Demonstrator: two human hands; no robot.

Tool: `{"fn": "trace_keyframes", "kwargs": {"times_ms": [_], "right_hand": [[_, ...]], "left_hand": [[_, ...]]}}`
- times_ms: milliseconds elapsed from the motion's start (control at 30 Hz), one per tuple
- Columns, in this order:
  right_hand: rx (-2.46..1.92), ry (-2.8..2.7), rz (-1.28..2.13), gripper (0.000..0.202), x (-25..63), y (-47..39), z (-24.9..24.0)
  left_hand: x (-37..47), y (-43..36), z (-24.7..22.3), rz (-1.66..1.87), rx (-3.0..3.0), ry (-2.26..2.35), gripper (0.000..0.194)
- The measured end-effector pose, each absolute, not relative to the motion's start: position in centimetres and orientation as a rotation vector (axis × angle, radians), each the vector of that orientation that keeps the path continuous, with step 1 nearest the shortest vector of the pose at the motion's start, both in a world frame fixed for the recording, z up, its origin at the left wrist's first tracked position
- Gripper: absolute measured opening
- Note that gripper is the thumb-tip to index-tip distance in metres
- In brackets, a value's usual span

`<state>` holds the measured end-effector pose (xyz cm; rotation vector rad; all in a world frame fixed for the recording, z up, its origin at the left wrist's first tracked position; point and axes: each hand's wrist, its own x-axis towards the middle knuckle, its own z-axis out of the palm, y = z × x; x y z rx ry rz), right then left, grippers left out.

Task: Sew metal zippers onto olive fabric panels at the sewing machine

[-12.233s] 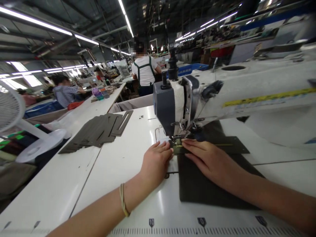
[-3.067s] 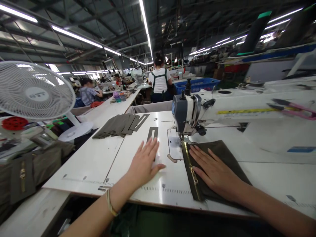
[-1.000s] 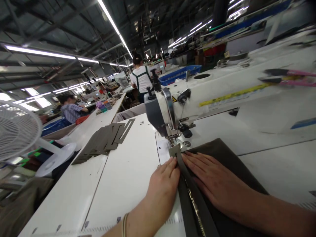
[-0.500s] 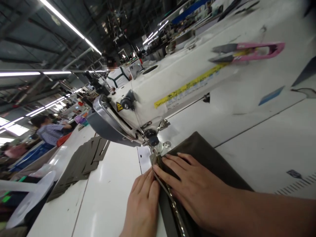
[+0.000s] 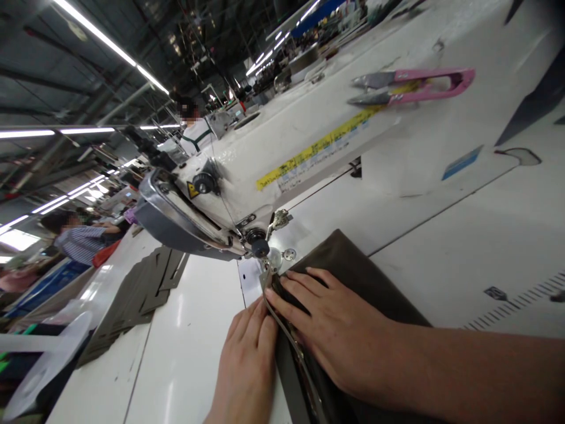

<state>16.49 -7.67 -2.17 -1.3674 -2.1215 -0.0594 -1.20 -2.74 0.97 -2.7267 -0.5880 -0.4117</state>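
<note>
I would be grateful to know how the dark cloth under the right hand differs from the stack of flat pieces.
The dark cloth lies partly under the right hand, while no hand touches the stack. The cloth shows a broad, unbroken surface; the stack is made of thin, overlapping pieces. The cloth also looks darker and browner than the greyish stack. Both lie on the white table.

Pink-handled snips (image 5: 463,82) lie at upper right, with strip lights (image 5: 95,32) and a person in stripes (image 5: 79,242) at left.
</note>
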Motion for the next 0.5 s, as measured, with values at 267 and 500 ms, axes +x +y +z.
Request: {"fn": "trace_keyframes", "kwargs": {"times_ms": [267,500], "right_hand": [[-1.291,-2.184,-0.293,0.048,16.7,-8.2,-3.1],[-1.195,-2.300,-0.449,0.052,17.1,-7.9,-3.6]], "left_hand": [[-1.3,-3.8,0.5,-0.496,-2.878,-0.859,0.034],[-1.0,-4.3,0.2,-0.652,-2.863,-0.893,0.025]]}}
